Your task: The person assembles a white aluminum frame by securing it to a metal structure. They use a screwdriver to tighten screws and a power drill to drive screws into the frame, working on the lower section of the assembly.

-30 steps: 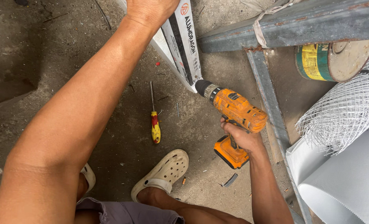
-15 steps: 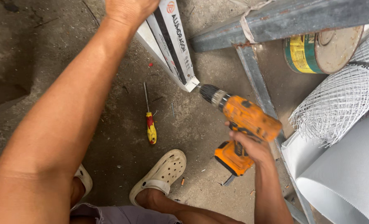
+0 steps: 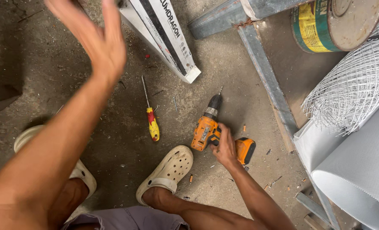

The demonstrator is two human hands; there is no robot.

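Observation:
My right hand (image 3: pixel 226 147) grips the handle of an orange cordless drill (image 3: pixel 207 127) that lies low on the concrete floor, its bit pointing up toward the end of a white aluminium profile (image 3: pixel 168 40). My left hand (image 3: pixel 96 39) is raised above the floor, blurred, fingers spread, holding nothing, just left of the profile. A screwdriver (image 3: pixel 151 119) with a red and yellow handle lies on the floor between my arms. A loose screw (image 3: pixel 175 104) lies near it.
My feet in cream clogs (image 3: pixel 166 172) stand on the dusty floor. A grey metal frame (image 3: pixel 266 81) runs at upper right, with a rusty tin drum (image 3: pixel 338 23), a roll of white wire mesh (image 3: pixel 355 85) and rolled white sheet (image 3: pixel 360 170) beside it.
The drill has come down from the profile's end to the floor. My left hand has let go of the profile and lifted away, fingers spread.

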